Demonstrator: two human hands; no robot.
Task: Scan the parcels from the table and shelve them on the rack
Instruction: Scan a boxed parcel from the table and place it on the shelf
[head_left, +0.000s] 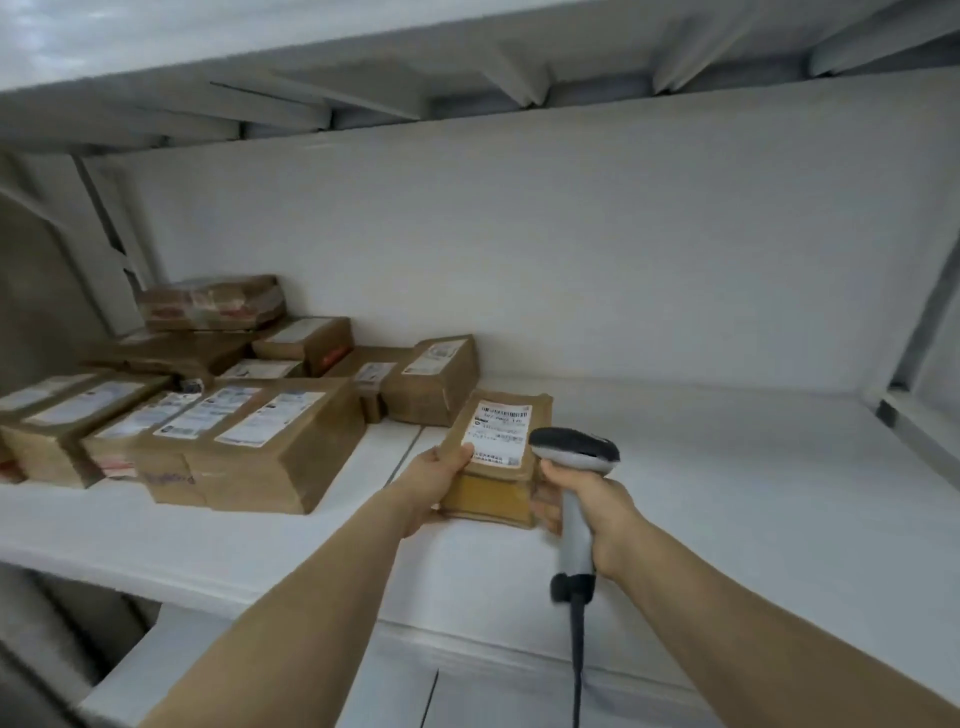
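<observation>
White rack shelf (727, 493), brown labelled parcels (249, 441) crowded at its left end. One small brown parcel (498, 457), white barcode label on top, lies on the shelf just right of them. Left hand (431, 483) grips its left edge, thumb on the label. Right hand (597, 514) wraps the grey scanner (574, 452) handle, black head over the parcel's right side.

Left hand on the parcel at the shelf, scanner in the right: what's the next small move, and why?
Probably let go and withdraw the left hand: the labelled parcel seems to rest on the rack shelf beside the other boxes, label up, while the right hand grips the barcode scanner next to it.
</observation>
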